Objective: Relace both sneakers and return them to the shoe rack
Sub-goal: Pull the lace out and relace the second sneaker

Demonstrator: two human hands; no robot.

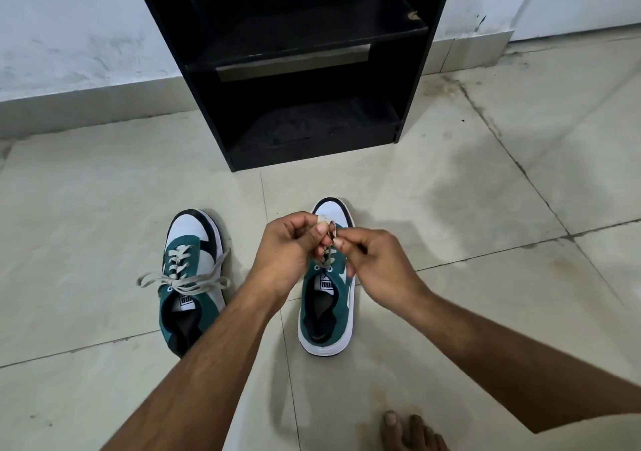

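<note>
Two green, white and black sneakers stand on the floor, toes toward the rack. The left sneaker (189, 277) has its pale lace tied in a loose bow (184, 279). Over the right sneaker (327, 306) my left hand (295, 246) and my right hand (373, 256) meet, each pinching part of that shoe's lace (329, 233). The lace loops between my fingertips above the eyelets. My hands hide the middle of this shoe. The black shoe rack (298, 69) stands just beyond the sneakers, its shelves holding nothing.
Pale floor tiles (485, 207) spread around the shoes. A white wall with a tiled skirting runs behind the rack. A bare foot (409, 431) shows at the bottom edge, right of centre.
</note>
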